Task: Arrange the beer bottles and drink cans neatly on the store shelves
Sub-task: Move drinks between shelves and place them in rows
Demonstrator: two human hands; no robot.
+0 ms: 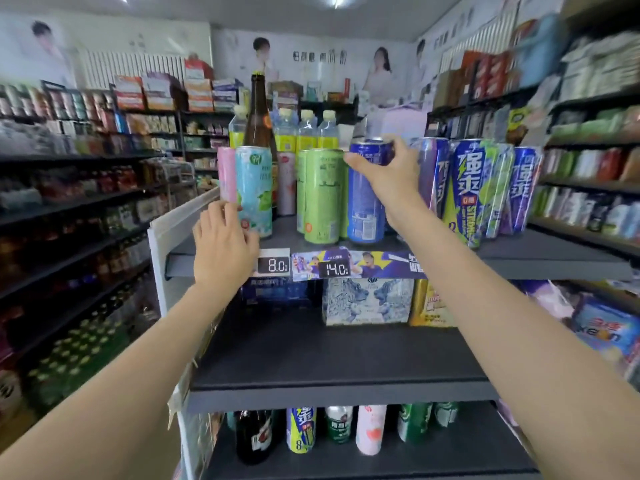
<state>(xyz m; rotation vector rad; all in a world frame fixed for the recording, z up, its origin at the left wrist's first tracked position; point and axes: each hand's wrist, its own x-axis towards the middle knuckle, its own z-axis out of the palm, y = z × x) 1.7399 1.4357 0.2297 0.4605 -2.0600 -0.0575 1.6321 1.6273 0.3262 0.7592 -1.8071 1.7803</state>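
On the top shelf [519, 261] stands a row of tall cans. My right hand [384, 174] grips the upper part of a blue can [365, 209], which stands upright at the shelf's front beside a green can [320, 195]. My left hand [221, 247] reaches to the base of a light blue can [252, 188], its fingers at the can's lower left. Whether they curl round it is unclear. A pink can [227, 173] stands behind it, and a brown beer bottle [258, 116] rises behind these cans. Purple and green cans [467, 192] fill the right side.
Water bottles [306, 133] stand at the back of the top shelf. The middle shelf [311, 358] holds boxes [367, 301] at its rear. The bottom shelf carries a dark bottle [252, 434] and several cans [370, 427]. Stocked shelves line both aisles.
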